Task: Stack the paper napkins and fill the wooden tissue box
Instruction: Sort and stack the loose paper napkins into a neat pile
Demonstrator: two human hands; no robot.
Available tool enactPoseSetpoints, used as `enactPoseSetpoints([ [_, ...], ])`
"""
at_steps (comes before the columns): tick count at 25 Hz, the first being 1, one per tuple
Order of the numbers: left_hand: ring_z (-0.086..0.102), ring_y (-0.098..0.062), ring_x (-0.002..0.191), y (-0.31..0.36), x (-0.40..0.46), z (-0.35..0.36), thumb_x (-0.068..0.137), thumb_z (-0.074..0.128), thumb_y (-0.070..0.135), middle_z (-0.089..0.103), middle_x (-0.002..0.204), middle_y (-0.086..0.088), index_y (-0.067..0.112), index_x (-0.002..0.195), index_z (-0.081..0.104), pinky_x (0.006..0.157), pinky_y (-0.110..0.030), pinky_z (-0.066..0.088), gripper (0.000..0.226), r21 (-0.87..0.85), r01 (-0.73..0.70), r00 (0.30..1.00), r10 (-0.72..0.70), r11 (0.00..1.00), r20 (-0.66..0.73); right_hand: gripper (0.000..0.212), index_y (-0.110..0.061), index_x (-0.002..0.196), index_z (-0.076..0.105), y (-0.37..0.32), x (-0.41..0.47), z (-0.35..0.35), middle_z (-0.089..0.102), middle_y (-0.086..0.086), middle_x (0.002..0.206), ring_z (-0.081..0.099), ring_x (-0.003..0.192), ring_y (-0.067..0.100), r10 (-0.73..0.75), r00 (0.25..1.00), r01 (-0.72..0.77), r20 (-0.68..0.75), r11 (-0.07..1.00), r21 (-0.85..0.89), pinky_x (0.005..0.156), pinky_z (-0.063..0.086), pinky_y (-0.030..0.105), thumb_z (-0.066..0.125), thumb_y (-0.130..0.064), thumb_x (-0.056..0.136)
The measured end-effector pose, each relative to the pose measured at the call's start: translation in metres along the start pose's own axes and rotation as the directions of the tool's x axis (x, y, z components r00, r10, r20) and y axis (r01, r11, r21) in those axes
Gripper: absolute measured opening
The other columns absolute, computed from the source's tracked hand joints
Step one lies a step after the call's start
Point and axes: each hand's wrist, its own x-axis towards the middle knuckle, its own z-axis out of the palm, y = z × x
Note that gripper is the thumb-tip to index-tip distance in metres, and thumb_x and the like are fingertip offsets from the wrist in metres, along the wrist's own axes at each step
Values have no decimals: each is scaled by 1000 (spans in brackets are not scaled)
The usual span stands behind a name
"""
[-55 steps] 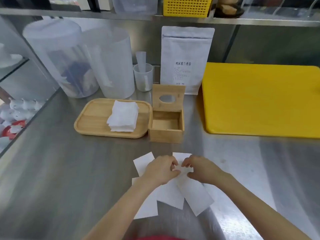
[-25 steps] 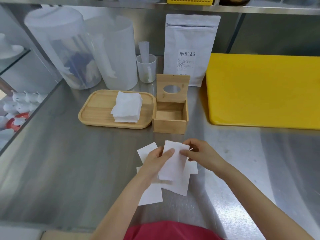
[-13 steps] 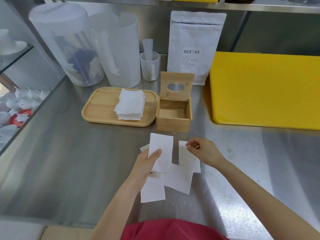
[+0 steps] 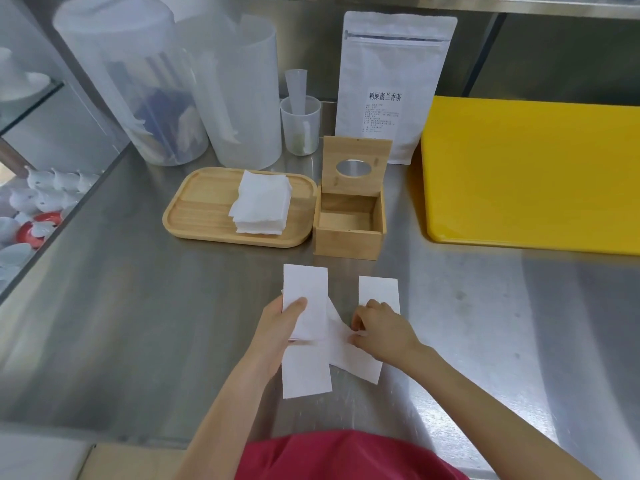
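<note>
Comparing with half a second back, I see my left hand (image 4: 282,318) has drawn its napkin (image 4: 305,299) a touch further left, thumb pressed on top and fingers closed beneath it, so one sheet is gathered and squared. My right hand (image 4: 381,329) has dropped from the far right napkin (image 4: 379,289) onto the angled napkin (image 4: 349,351) in the middle, fingertips pinching its edge, though I cannot tell if it is lifted yet. I judge that sheet joins the held one next. A near napkin (image 4: 306,374) lies flat below. Stacking has barely begun.

Further off, the wooden tray (image 4: 204,206) holds a napkin pile (image 4: 261,202); just right of it the wooden tissue box (image 4: 348,232) stands open and unfilled. The steel counter (image 4: 138,306) carries a yellow board (image 4: 533,171) far right.
</note>
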Motion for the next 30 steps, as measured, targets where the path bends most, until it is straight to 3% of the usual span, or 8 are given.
enactPoseSetpoints([
  [6, 64, -26, 103, -5, 0, -6, 94, 44, 9, 67, 113, -7, 12, 119, 60, 88, -40, 50, 30, -30, -30, 1000, 30, 999, -1, 33, -8, 119, 52, 5, -6, -19, 62, 10, 120, 58, 104, 25, 14, 997, -34, 72, 958, 286, 77, 46, 30, 51, -13, 87],
  [11, 62, -29, 110, -7, 2, -10, 93, 41, 4, 65, 121, -8, 13, 122, 57, 99, -48, 46, 35, -118, -24, 1000, 24, 993, 0, 5, -14, 90, 56, 9, -13, -42, 59, -2, 90, 53, 78, 11, 12, 1000, -12, 3, 882, 472, 62, 40, 17, 51, -16, 90],
  [13, 60, -30, 113, -7, 0, -11, 93, 39, 3, 64, 123, -10, 13, 124, 56, 100, -50, 45, 36, -170, -19, 1000, 21, 985, 11, 4, -18, 93, 56, 6, -16, -47, 58, -7, 87, 55, 76, 4, 19, 1000, -24, 16, 740, 673, 67, 43, 15, 52, -16, 91],
  [15, 60, -30, 113, -8, -2, -12, 95, 38, 6, 64, 124, -10, 13, 124, 57, 96, -48, 48, 35, -217, -17, 999, 25, 976, 35, 11, -21, 96, 58, 1, -19, -50, 64, -7, 92, 60, 81, 4, 0, 1000, -25, 29, 506, 862, 75, 49, 18, 55, -13, 91],
  [17, 61, -31, 109, -10, -5, -10, 96, 38, 11, 65, 123, -13, 11, 123, 57, 86, -42, 51, 34, -283, 3, 996, 23, 959, 90, 14, -23, 96, 58, -8, -19, -49, 66, -10, 91, 63, 82, 3, -26, 999, -33, 46, 375, 926, 74, 53, 19, 56, -10, 90],
  [20, 63, -30, 107, -11, -8, -2, 96, 38, 23, 65, 123, -16, 9, 125, 58, 85, -40, 51, 38, -325, 68, 990, -22, 943, 141, 10, -22, 94, 58, -24, -15, -39, 64, -12, 89, 61, 82, 5, -36, 999, -8, 28, 471, 882, 72, 50, 17, 58, -13, 89],
  [25, 61, -31, 113, -9, -9, 2, 94, 42, 33, 65, 123, -17, 11, 124, 60, 96, -43, 47, 41, -399, 141, 984, -84, 906, 158, 17, -14, 104, 62, -38, -10, -25, 61, -4, 98, 57, 93, 16, 61, 997, 0, -50, 632, 775, 83, 47, 29, 60, -19, 87],
  [30, 56, -30, 122, -13, -8, -2, 97, 33, 41, 62, 128, -15, 10, 130, 54, 110, -46, 38, 50, -400, 166, 980, -106, 901, 167, 9, -11, 92, 61, -45, -10, -21, 59, -1, 92, 53, 85, 16, 50, 993, 40, -106, 709, 704, 62, 40, 18, 61, -17, 86],
])
